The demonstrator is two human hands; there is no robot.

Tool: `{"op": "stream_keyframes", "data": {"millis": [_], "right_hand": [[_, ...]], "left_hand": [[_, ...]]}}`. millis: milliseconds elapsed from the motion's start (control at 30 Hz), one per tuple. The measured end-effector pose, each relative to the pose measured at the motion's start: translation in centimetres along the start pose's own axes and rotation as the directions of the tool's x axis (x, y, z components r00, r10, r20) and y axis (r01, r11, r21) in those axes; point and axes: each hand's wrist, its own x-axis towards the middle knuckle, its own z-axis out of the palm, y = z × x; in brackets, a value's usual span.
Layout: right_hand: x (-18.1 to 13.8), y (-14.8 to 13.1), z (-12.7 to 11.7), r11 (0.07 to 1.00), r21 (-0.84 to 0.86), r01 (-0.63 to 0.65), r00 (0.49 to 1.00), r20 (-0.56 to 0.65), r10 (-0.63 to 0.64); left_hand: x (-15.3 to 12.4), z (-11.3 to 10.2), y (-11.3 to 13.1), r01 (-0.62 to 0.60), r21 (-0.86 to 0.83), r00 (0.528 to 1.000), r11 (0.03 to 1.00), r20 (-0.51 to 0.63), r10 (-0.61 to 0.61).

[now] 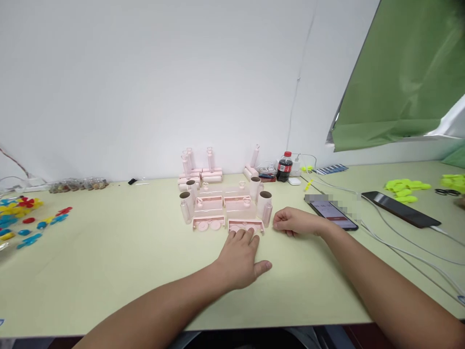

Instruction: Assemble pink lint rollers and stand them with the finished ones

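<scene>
A cluster of pale pink plastic parts (225, 206) lies mid-table: clear lids, flat frames, round caps and several upright rolls with dark cores. My left hand (241, 257) lies flat and open on the table, fingertips touching the nearest pink frame (246, 226). My right hand (296, 222) rests on the table just right of that frame, beside an upright pink roll (264, 203); its fingers are loosely curled with nothing visible in them. More assembled pink rollers (199, 172) stand behind, near the wall.
A dark cola bottle (284, 167) stands at the back. Two phones (332, 213) (399, 208) with cables lie on the right, with yellow-green plastic pieces (405, 189) beyond. Blue, red and yellow pieces (25, 218) spread at the left edge. A green sheet (407, 72) hangs upper right.
</scene>
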Motion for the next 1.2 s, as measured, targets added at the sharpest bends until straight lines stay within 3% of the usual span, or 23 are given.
{"op": "stream_keyframes", "data": {"millis": [367, 433, 533, 633, 767, 867, 967, 1033, 1200], "right_hand": [[1.0, 1.2, -0.2, 0.987, 0.141, -0.077, 0.993, -0.075, 0.088], [1.0, 1.2, -0.2, 0.987, 0.147, -0.071, 0.991, -0.104, 0.087], [1.4, 1.5, -0.1, 0.995, 0.096, 0.034, 0.965, -0.264, -0.008], [2.4, 2.1, 0.2, 0.983, 0.043, 0.179, 0.855, -0.501, -0.134], [3.8, 2.4, 0.3, 0.945, -0.063, 0.322, 0.615, -0.744, -0.259], [4.0, 2.2, 0.2, 0.890, -0.235, 0.391, 0.506, -0.753, -0.421], [3.9, 2.1, 0.1, 0.785, -0.449, 0.426, 0.447, -0.651, -0.614], [3.8, 2.2, 0.1, 0.757, -0.478, 0.445, 0.447, -0.614, -0.650], [4.1, 2.5, 0.7, 0.817, -0.299, 0.493, 0.542, -0.629, -0.557]], "left_hand": [[-0.5, -1.2, -0.4, -0.288, -0.098, 0.955, 0.953, -0.099, 0.278], [-0.5, -1.2, -0.3, -0.313, -0.121, 0.949, 0.942, -0.073, 0.306], [-0.6, -1.0, -0.2, -0.312, -0.206, 0.945, 0.928, 0.035, 0.325], [-0.7, -1.0, -0.4, -0.261, -0.294, 0.942, 0.919, 0.129, 0.309], [-0.5, -1.3, -0.7, -0.207, -0.341, 0.948, 0.917, 0.160, 0.274], [-0.5, -1.5, -0.8, -0.206, -0.360, 0.950, 0.910, 0.151, 0.275], [-0.6, -1.6, -0.8, -0.212, -0.366, 0.951, 0.906, 0.137, 0.278], [-0.6, -1.6, -0.8, -0.213, -0.373, 0.952, 0.903, 0.128, 0.278], [-0.6, -0.9, -1.1, -0.249, -0.395, 0.957, 0.884, 0.040, 0.287]]}}
